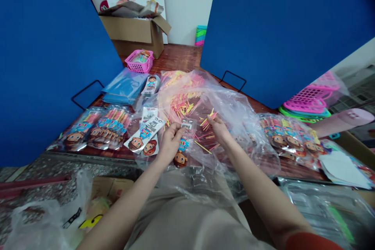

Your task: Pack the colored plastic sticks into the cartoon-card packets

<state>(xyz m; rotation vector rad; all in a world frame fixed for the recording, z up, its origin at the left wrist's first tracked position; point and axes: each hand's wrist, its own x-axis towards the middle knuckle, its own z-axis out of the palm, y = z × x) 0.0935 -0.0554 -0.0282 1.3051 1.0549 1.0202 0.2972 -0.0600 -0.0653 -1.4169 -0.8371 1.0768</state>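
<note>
My left hand [170, 140] is closed on the top of a printed clear pouch [180, 158] with a cartoon face, which hangs over the plastic near the table's front edge. In my right hand [219, 129] is a small bunch of thin pink and yellow sticks [206, 121], pinched between thumb and fingers beside the pouch. A large clear plastic bag [234, 103] lies spread under both hands, with a heap of loose sticks [184, 106] in it. Flat printed pouches [145, 134] with cartoon faces lie left of my left hand.
Filled pouches lie in rows at the left [109, 127] and at the right [288, 133]. Blue panels [43, 47] with wire feet flank the table. Behind are a pink basket [140, 61], blue plastic sheets [124, 88] and an open cardboard box [129, 29]. Pink baskets [310, 95] are stacked at right.
</note>
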